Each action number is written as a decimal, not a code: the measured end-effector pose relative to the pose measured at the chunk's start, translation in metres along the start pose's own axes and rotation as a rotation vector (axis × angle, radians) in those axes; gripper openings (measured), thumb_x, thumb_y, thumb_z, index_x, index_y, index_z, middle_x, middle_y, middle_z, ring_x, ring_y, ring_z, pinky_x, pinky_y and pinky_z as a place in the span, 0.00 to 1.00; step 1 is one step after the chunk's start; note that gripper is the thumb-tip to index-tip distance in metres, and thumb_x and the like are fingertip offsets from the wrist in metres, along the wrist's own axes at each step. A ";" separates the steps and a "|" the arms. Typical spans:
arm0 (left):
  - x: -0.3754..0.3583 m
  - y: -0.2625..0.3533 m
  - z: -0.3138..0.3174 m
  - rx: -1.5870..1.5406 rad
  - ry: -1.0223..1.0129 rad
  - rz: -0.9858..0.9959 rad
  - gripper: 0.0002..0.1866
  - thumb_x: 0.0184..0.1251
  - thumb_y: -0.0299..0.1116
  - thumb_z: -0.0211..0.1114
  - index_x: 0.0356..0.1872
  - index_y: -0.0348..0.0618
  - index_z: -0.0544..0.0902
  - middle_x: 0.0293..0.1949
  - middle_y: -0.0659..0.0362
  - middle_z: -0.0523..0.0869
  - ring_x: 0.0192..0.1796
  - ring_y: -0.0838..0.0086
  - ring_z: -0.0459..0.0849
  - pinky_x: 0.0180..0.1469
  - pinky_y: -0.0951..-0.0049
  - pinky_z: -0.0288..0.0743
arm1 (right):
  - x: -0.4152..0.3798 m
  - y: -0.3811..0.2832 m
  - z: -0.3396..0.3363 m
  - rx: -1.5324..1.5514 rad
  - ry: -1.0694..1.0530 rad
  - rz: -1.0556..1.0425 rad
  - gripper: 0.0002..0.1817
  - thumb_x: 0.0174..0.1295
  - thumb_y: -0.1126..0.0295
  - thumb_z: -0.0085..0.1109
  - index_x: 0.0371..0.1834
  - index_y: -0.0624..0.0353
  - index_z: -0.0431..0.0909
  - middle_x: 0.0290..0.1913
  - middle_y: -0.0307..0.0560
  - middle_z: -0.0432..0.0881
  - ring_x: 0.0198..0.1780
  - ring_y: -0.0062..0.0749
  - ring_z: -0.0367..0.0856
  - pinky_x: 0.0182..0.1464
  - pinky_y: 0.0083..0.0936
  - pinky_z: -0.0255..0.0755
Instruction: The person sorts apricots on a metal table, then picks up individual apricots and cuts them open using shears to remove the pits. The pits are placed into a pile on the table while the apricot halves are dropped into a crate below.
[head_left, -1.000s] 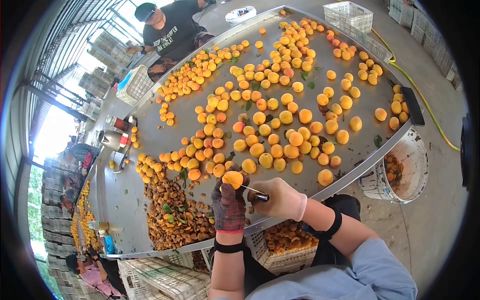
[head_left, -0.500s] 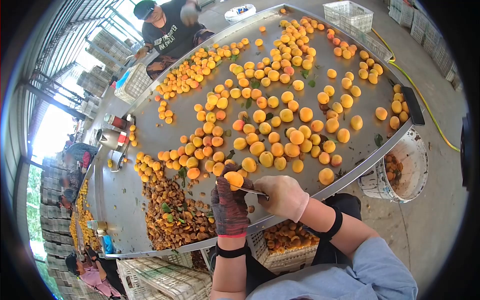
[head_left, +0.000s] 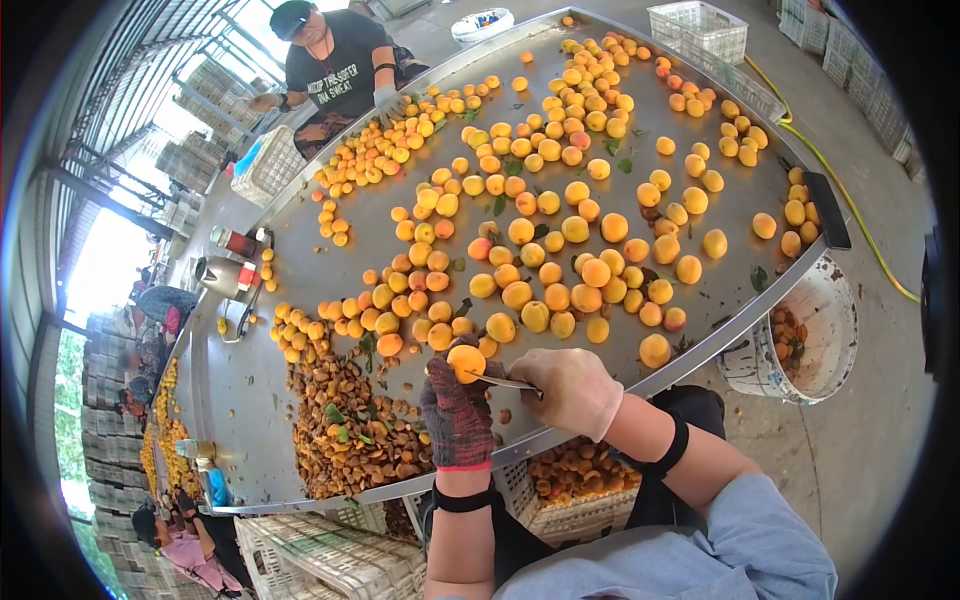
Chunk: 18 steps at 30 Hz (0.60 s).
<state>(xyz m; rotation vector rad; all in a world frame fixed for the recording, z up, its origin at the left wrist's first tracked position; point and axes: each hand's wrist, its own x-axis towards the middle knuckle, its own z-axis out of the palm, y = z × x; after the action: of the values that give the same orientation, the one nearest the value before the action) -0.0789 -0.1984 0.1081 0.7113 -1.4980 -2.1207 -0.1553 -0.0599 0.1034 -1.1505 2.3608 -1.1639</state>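
Observation:
My left hand [head_left: 458,418], in a dark knitted glove with a red cuff, is closed around an orange apricot [head_left: 466,363]. In a pale glove, my right hand [head_left: 572,390] grips a small knife [head_left: 512,383], its metal blade reaching left to the fruit's lower right side. Whether the blade has cut in, I cannot make out. Many whole apricots [head_left: 535,316] lie spread over the metal table beyond my hands. Left of my left hand is a heap of brown pits [head_left: 360,440] with some green leaves among them.
The metal table's raised edge [head_left: 640,388] runs in front of me. A crate of apricot halves [head_left: 580,475] stands below it, a stained white bucket [head_left: 835,325] to the right. Across the table a co-worker [head_left: 345,60] reaches into apricots; another person [head_left: 190,550] is at lower left.
The knife blade has shifted slightly, from across the apricot's lower front to its right side. Across the table, the co-worker's raised gloved hand has come down onto the apricots.

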 end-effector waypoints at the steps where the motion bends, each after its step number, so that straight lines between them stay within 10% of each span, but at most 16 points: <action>1: 0.000 0.000 -0.002 0.000 0.001 0.001 0.35 0.64 0.62 0.57 0.52 0.35 0.77 0.32 0.56 0.84 0.36 0.70 0.82 0.41 0.71 0.75 | 0.000 0.000 0.000 -0.027 0.010 -0.008 0.10 0.51 0.71 0.57 0.38 0.53 0.80 0.36 0.43 0.82 0.39 0.42 0.82 0.40 0.35 0.77; 10: -0.002 -0.003 0.002 -0.037 -0.003 -0.011 0.34 0.65 0.61 0.57 0.51 0.34 0.77 0.34 0.56 0.82 0.36 0.69 0.82 0.40 0.71 0.76 | -0.001 0.003 0.005 0.002 0.031 -0.011 0.11 0.51 0.70 0.58 0.38 0.53 0.80 0.36 0.44 0.81 0.39 0.43 0.81 0.39 0.36 0.76; 18: -0.005 -0.020 0.002 0.356 -0.135 0.387 0.26 0.66 0.45 0.64 0.56 0.36 0.74 0.48 0.59 0.81 0.47 0.76 0.79 0.48 0.74 0.76 | 0.001 0.003 0.012 0.160 -0.045 0.068 0.10 0.53 0.71 0.57 0.38 0.56 0.81 0.34 0.50 0.83 0.37 0.45 0.83 0.40 0.36 0.76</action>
<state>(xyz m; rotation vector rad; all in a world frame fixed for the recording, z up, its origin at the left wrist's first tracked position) -0.0775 -0.1870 0.0904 0.3551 -1.9355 -1.6593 -0.1508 -0.0659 0.0935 -1.0252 2.2105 -1.2638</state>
